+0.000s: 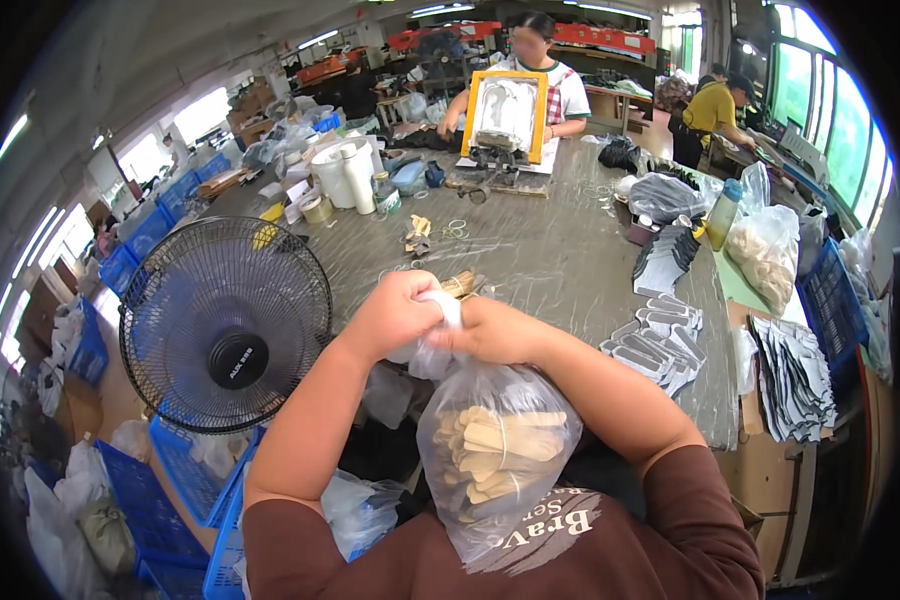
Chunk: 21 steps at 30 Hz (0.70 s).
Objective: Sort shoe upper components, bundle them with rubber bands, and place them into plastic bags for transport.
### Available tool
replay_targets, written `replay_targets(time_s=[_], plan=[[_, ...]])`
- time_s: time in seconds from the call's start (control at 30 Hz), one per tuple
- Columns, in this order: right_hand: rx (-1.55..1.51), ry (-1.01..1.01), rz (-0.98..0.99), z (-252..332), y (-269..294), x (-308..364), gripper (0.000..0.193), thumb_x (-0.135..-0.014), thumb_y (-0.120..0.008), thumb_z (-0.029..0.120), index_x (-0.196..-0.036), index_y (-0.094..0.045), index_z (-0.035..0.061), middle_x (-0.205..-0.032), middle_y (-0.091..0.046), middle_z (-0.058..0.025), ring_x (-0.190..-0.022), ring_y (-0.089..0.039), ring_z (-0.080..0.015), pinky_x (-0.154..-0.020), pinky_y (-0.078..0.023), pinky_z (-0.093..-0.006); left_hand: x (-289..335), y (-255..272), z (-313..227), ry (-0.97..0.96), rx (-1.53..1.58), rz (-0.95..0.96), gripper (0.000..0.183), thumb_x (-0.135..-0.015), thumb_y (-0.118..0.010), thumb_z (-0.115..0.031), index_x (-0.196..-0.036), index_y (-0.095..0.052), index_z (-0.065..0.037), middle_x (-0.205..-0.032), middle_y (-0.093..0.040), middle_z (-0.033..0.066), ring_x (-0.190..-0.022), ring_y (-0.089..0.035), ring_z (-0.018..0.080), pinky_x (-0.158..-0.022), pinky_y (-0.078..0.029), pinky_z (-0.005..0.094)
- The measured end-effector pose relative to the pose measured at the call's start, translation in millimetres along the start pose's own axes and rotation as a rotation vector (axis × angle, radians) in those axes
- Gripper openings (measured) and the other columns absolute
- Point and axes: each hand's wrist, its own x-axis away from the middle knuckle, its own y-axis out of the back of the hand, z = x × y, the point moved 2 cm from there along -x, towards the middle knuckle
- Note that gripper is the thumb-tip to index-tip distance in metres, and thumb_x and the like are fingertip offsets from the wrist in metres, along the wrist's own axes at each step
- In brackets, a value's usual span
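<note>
A clear plastic bag (440, 480) hangs against my chest, its neck gathered at the top. Inside it lie bundles of flat, tan, shoe-insole-like pieces (500, 440), with a thin band around them. My left hand (395, 315) is closed on the twisted neck of the bag. Beside it, my right hand (495, 330) grips the same neck from the other side, fingers partly hidden. Just beyond my hands, a small tan bundle (460, 284) rests on the table, and another small tan bundle (418, 236) lies farther off among loose rubber bands (454, 229).
A large black fan (235, 330) stands close at my left, with blue crates (185, 475) below. Grey cut pieces (660, 342) lie on the table (540, 260) at right. Across it, a person (570, 95) works behind a yellow-framed screen (538, 120).
</note>
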Motion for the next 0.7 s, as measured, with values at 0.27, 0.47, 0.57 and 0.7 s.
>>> replay_targets(time_s=[0.27, 0.47, 0.57, 0.7], plan=[[-0.818, -0.281, -0.300, -17.1, 5.5, 13.7, 0.030, -0.090, -0.058, 0.032, -0.085, -0.063, 0.0032, -0.074, -0.060, -0.0045, -0.070, -0.056, -0.0098, -0.055, -0.042, -0.0235, 32.9, -38.4, -3.0, 0.313, 1.286, -0.017, 0.008, -0.086, -0.060, -0.005, -0.091, -0.060, 0.002, -0.083, -0.062, 0.0078, -0.072, -0.064, 0.0167, -0.067, -0.056, 0.0295], [-0.358, 0.011, -0.195, -10.7, 8.4, 32.6, 0.020, -0.074, -0.072, 0.009, -0.091, -0.062, 0.0064, -0.088, -0.061, -0.0044, -0.083, -0.057, -0.0115, -0.072, -0.046, -0.0257, 29.0, -32.7, 9.3, 0.084, 0.203, -0.081, 0.027, -0.071, -0.069, 0.007, -0.095, -0.057, 0.000, -0.091, -0.060, 0.0055, -0.081, -0.060, 0.0114, -0.073, -0.050, 0.0249], [-0.166, 0.111, -0.338, -11.6, -6.0, 34.1, 0.023, -0.071, -0.071, 0.008, -0.090, -0.059, 0.0055, -0.085, -0.061, -0.0098, -0.079, -0.060, -0.0178, -0.070, -0.046, -0.0283, 22.0, -38.3, 14.6, 0.145, 0.529, 0.060, 0.038, -0.071, -0.070, 0.005, -0.102, -0.050, -0.002, -0.090, -0.058, 0.0018, -0.084, -0.056, 0.0083, -0.076, -0.046, 0.0226], [0.068, 0.368, -0.474, -9.4, -26.3, 37.1, 0.028, -0.065, -0.070, 0.007, -0.090, -0.059, 0.0058, -0.081, -0.057, -0.0131, -0.077, -0.060, -0.0321, -0.067, -0.047, -0.0364, 21.6, -53.2, 35.9, 0.060, 0.590, 0.077, 0.033, -0.073, -0.071, 0.002, -0.097, -0.051, -0.006, -0.085, -0.056, -0.0013, -0.077, -0.053, 0.0046, -0.068, -0.045, 0.0206]])
